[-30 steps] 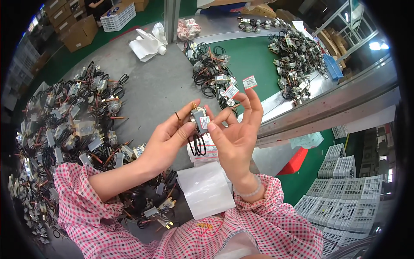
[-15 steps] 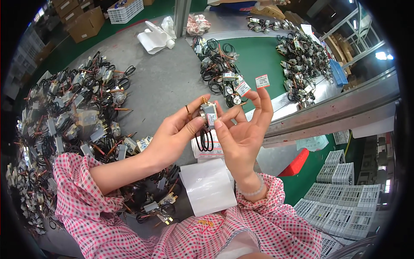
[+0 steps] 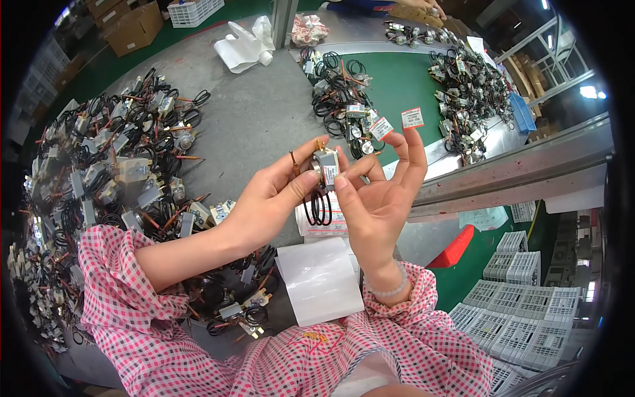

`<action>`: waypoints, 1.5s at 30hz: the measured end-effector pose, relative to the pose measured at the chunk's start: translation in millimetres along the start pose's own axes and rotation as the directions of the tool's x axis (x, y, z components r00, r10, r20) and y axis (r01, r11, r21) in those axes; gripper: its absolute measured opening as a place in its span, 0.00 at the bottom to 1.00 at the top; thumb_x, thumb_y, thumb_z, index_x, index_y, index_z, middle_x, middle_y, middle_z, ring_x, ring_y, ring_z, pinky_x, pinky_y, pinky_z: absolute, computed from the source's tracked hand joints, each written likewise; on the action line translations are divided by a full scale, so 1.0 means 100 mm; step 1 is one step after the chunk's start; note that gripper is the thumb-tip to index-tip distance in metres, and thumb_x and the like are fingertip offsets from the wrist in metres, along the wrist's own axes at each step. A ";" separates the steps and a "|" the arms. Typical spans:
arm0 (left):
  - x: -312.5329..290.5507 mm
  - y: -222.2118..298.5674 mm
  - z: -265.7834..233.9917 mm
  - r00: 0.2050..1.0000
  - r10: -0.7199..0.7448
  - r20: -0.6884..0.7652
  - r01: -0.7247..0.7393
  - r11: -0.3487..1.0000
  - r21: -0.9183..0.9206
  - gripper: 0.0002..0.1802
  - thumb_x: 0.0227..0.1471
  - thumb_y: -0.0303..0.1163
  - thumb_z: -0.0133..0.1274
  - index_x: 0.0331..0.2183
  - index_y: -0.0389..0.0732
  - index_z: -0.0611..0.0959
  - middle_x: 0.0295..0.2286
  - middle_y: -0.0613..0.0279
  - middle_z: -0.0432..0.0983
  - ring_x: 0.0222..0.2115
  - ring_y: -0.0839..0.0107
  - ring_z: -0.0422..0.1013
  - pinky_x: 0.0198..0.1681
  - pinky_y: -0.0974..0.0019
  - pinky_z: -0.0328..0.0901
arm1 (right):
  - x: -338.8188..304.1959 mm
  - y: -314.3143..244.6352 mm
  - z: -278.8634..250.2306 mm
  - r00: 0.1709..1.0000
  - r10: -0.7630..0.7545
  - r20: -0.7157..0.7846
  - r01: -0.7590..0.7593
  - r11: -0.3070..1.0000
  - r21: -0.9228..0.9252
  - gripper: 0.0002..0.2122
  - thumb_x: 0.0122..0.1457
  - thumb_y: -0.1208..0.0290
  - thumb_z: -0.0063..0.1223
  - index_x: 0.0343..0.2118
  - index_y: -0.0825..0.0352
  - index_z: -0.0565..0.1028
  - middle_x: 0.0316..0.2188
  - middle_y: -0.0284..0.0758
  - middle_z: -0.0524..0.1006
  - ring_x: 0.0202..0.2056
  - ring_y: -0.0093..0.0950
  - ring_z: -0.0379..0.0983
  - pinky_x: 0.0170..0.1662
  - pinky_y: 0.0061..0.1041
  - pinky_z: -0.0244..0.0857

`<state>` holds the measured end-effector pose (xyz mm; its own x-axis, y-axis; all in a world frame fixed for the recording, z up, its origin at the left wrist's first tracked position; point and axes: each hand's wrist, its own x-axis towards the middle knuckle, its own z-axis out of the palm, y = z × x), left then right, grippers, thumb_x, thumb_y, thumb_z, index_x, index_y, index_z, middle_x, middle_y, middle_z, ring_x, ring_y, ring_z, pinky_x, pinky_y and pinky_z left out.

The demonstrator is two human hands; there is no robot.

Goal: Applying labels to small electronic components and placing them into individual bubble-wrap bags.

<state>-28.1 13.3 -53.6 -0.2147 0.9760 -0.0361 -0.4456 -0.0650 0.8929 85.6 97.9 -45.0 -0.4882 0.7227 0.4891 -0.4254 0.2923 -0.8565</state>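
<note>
Over there, a head-worn fisheye camera is looking down and forward, close above the left hand [image 3: 266,195], right hand [image 3: 381,213] and surface [image 3: 241,119].

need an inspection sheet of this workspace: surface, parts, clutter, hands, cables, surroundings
surface: grey tabletop, green section beyond
job's things: grey device bearing a small label; two similar red-and-white labels on right fingertips
clutter: large pile of parts at left, glossy white sheet near the body, crumpled white wrapping farther back
grip: left hand holds the device; right hand has its thumb at the label's edge
cables: black coil hangs below the device; more tangled in the pile
surroundings: white crates right, cardboard boxes upper left
</note>
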 end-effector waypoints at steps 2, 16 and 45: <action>0.00 0.00 0.00 1.000 0.001 -0.002 -0.001 1.000 -0.006 0.25 0.59 0.29 0.39 0.57 0.38 0.56 0.43 0.65 0.65 0.43 0.78 0.62 0.48 0.71 0.60 | 0.00 0.01 0.00 1.000 -0.001 0.002 0.001 1.000 0.006 0.40 0.45 0.91 0.49 0.59 0.62 0.42 0.50 0.37 0.52 0.30 0.19 0.65 0.52 0.36 0.60; 0.00 -0.02 -0.04 1.000 -0.019 0.022 0.019 1.000 0.018 0.27 0.59 0.37 0.40 0.58 0.44 0.56 0.46 0.66 0.65 0.47 0.75 0.62 0.53 0.64 0.58 | 0.01 0.02 0.00 1.000 -0.001 0.010 0.001 1.000 0.007 0.39 0.45 0.91 0.49 0.59 0.62 0.43 0.50 0.37 0.51 0.29 0.17 0.64 0.52 0.35 0.61; 0.07 0.08 0.02 0.999 -0.013 -0.032 0.015 0.998 0.062 0.26 0.58 0.28 0.41 0.56 0.37 0.58 0.45 0.62 0.66 0.44 0.77 0.64 0.48 0.71 0.60 | 0.07 0.05 -0.01 0.990 -0.140 0.002 0.139 0.987 -0.076 0.38 0.45 0.90 0.49 0.58 0.64 0.43 0.51 0.37 0.52 0.30 0.19 0.65 0.51 0.35 0.62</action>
<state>-31.2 19.6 -45.3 -0.2365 0.9696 -0.0623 -0.3945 -0.0373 0.9181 80.9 105.3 -46.4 -0.4257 0.6735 0.6043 -0.4297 0.4372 -0.7900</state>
